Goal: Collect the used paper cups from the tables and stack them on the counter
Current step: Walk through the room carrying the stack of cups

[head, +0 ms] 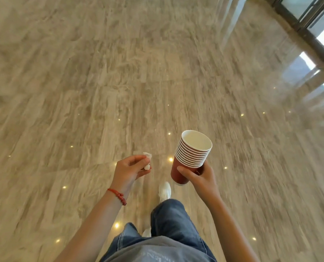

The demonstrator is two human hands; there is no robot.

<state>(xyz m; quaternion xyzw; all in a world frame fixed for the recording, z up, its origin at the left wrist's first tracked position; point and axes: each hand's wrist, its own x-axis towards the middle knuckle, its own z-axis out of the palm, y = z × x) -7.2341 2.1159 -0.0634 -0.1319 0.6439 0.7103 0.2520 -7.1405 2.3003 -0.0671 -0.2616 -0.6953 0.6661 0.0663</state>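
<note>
A stack of several red paper cups [192, 154] with white insides is held upright, tilted a little to the right, above the floor. My right hand [199, 176] grips the lowest cup of the stack from below and the side. To its left, my left hand [130, 170] curls round a crumpled white tissue [147, 161], which sticks out past the fingers. A red bracelet sits on the left wrist. No table or counter is in view.
Glossy beige marble floor [100, 82] fills the view, blurred by motion, with small light reflections. A dark-framed glass door or window [312, 25] runs along the top right corner. My jeans and a white shoe [165, 190] show below the hands.
</note>
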